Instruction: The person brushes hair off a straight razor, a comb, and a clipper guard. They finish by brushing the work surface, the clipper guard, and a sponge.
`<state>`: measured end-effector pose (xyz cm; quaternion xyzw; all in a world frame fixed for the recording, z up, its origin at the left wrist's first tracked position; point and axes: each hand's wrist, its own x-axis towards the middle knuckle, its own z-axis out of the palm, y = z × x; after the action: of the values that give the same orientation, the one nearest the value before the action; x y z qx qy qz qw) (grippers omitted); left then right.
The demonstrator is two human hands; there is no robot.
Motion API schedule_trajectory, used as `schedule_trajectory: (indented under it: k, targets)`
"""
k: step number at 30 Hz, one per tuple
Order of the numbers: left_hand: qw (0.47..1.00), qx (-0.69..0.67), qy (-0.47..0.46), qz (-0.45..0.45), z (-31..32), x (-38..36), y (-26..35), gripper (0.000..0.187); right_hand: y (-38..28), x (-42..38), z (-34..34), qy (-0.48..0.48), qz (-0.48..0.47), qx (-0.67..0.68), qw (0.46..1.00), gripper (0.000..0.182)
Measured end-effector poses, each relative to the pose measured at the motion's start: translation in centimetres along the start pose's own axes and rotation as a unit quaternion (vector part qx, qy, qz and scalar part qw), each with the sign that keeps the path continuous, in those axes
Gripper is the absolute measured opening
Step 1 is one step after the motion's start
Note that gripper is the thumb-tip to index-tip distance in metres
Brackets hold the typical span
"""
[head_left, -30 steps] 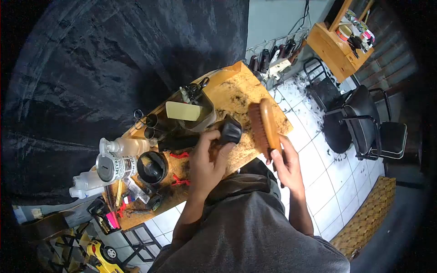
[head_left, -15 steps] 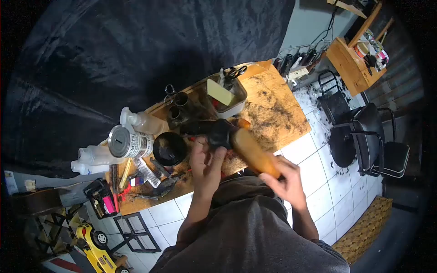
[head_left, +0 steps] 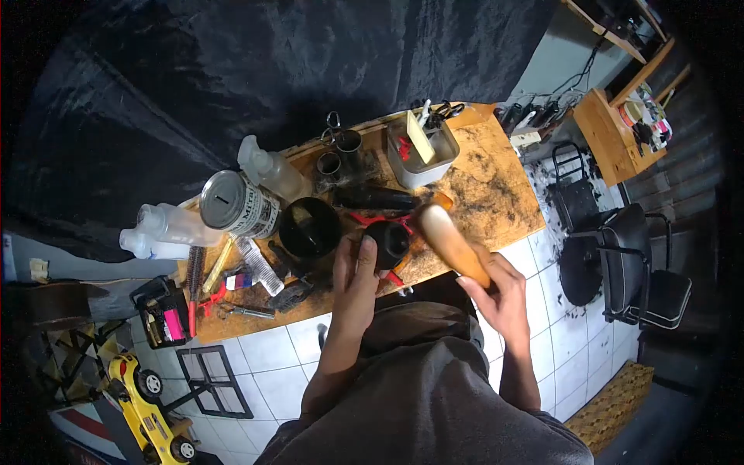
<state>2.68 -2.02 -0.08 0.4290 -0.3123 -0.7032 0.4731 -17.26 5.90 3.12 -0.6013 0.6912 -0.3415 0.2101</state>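
Observation:
My left hand is closed around a round black object, thumb along its side; what kind of thing it is I cannot make out. In my right hand is a wooden-handled brush. Its pale end points up and left, just right of the black object, blurred by motion. Under and around the black object lies something red on the wooden table. A black bowl stands left of my left hand. Beyond the hands lies a long black object.
A grey square container with tools and two dark cups stand at the back. Leftward are a labelled can, clear bottles and a comb. Cut hair litters the table's right side. Black chairs stand at right.
The black object has turned in my left hand, its round face now toward me. My right hand has drawn the brush slightly away from it. The whole view has shifted.

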Motion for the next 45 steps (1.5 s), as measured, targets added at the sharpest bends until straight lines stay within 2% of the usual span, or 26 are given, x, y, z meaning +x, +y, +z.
schedule_trajectory:
  k: [2,4,6,10,12,13,14,15,17,18,20,22,24,25,26,27,28,30,31,32,34,37,39,41,43,45]
  targets:
    - [0.999,-0.031,0.005,-0.038,0.2,0.0,-0.3,0.028,0.8,-0.2,-0.1,-0.012,-0.003,0.122,0.992,0.047]
    - [0.996,-0.044,-0.057,0.044,1.3,-0.2,-0.2,0.028,0.0,-0.3,-0.3,-0.061,-0.008,0.112,0.992,0.047]
    - [0.995,-0.034,-0.026,0.092,2.0,0.2,-0.8,0.032,1.2,-1.1,0.3,-0.046,-0.011,0.128,0.991,0.045]
    - [0.974,0.047,-0.085,0.203,3.5,0.9,-1.5,0.041,3.6,-0.8,-1.6,-0.083,-0.046,0.183,0.979,0.044]
    - [0.962,0.083,-0.113,0.234,5.4,0.9,-1.1,0.048,3.2,-0.2,-2.8,-0.125,0.124,0.201,0.964,0.046]
    - [0.957,0.135,-0.129,0.22,6.1,0.9,-1.0,0.054,4.3,-0.1,-2.2,-0.091,0.017,0.182,0.979,0.046]
    - [0.95,0.188,-0.144,0.206,6.8,1.0,-1.1,0.06,4.6,0.1,-2.7,-0.089,0.019,0.184,0.979,0.046]
    - [0.894,0.334,-0.134,0.268,6.7,1.9,-1.1,0.062,4.8,0.3,-3.4,-0.134,0.039,0.17,0.975,0.046]
    - [0.889,0.348,-0.133,0.265,7.8,2.3,-1.2,0.06,6.0,0.5,-4.4,-0.187,0.073,0.198,0.959,0.048]
    - [0.886,0.359,-0.13,0.263,8.5,2.4,-1.1,0.058,6.6,0.4,-4.8,-0.186,0.075,0.199,0.959,0.048]
    - [0.873,0.373,-0.137,0.284,9.6,2.9,-2.3,0.057,8.0,0.3,-5.4,-0.154,0.182,0.264,0.935,0.051]
    - [0.858,0.387,-0.141,0.305,10.8,3.3,-3.0,0.056,9.1,0.5,-5.4,-0.16,0.199,0.272,0.928,0.052]
    - [0.772,0.5,-0.109,0.376,11.8,3.8,-3.3,0.051,10.3,0.7,-5.9,-0.171,0.212,0.281,0.92,0.053]
    - [0.772,0.502,-0.106,0.375,11.9,3.8,-3.8,0.051,11.1,0.7,-6.4,-0.203,0.209,0.29,0.912,0.053]
    - [0.798,0.485,-0.071,0.351,11.9,4.0,-4.5,0.049,11.7,0.8,-6.8,-0.233,0.204,0.298,0.903,0.053]
    - [0.822,0.464,-0.034,0.327,12.0,4.3,-5.2,0.046,12.5,0.8,-6.4,-0.179,0.11,0.329,0.92,0.051]
    - [0.822,0.464,-0.026,0.328,12.0,4.5,-5.9,0.046,13.1,1.1,-6.7,-0.186,0.106,0.328,0.92,0.051]
    - [0.883,0.382,-0.073,0.262,12.3,4.4,-6.6,0.046,13.4,1.5,-7.2,-0.156,0.169,0.294,0.928,0.049]
    - [0.885,0.381,-0.065,0.26,12.8,3.9,-6.5,0.046,13.5,2.0,-6.9,-0.115,0.113,0.259,0.952,0.049]
    - [0.904,0.36,-0.069,0.22,13.4,3.5,-6.0,0.045,13.7,2.3,-7.3,-0.121,0.109,0.257,0.953,0.049]
    - [0.92,0.338,-0.066,0.187,14.7,3.4,-4.6,0.043,13.7,3.3,-7.9,-0.143,0.007,0.23,0.963,0.053]
    - [0.968,0.19,-0.053,0.152,15.3,3.8,-4.4,0.029,12.7,4.4,-8.8,-0.073,-0.001,0.165,0.984,0.052]
    - [0.969,0.208,-0.016,0.132,14.9,4.5,-4.8,0.029,12.1,5.3,-9.5,-0.034,0.007,0.141,0.989,0.049]
    - [0.967,0.228,0.024,0.115,15.1,4.7,-4.9,0.031,12.7,5.8,-10.1,-0.071,-0.031,0.135,0.988,0.049]
    - [0.956,0.26,0.007,0.133,15.4,5.0,-4.1,0.03,13.6,5.8,-9.8,-0.098,-0.081,0.15,0.98,0.051]
    - [0.944,0.293,-0.008,0.154,15.2,5.2,-3.8,0.029,13.3,6.3,-10.1,-0.093,-0.065,0.106,0.988,0.052]
